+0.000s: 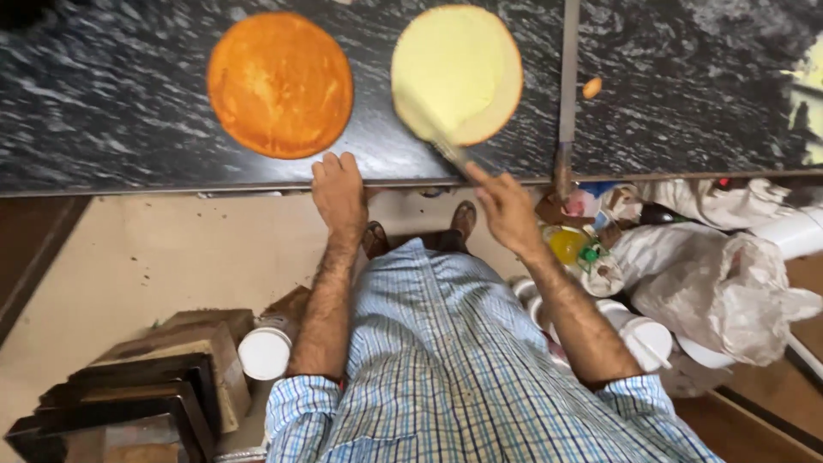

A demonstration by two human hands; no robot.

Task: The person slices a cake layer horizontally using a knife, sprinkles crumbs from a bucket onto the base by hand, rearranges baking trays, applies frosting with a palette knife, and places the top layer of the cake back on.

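The dark speckled tabletop [129,103] spreads out ahead of my fingers, the biggest thing before me. On it, just beyond my left hand [339,195], lies the browned round cake layer [279,84], crust side up. My left fingers [330,163] are flat and close together on the tabletop's near edge, gripping nothing, a little short of that layer's rim. Beyond my right hand [507,210] sits the pale cake layer [457,73], its cut yellow face showing, beside the browned one but apart from it. My right fingers [484,184] are curled tight around the handle of a long knife [437,141], whose blade runs up and away from them onto the pale layer's near side. A small orange crumb [591,87] lies on the tabletop well off to the right of the knife.

Below my right arm, on the floor, crumpled white plastic bags [711,274] are heaped; what is in them I cannot tell. Nearer my forearm are white lidded tubs [647,339], lids on, contents hidden. Under my left elbow stand stacked dark baking tins [129,394], with another white lidded tub [264,353] beside them.
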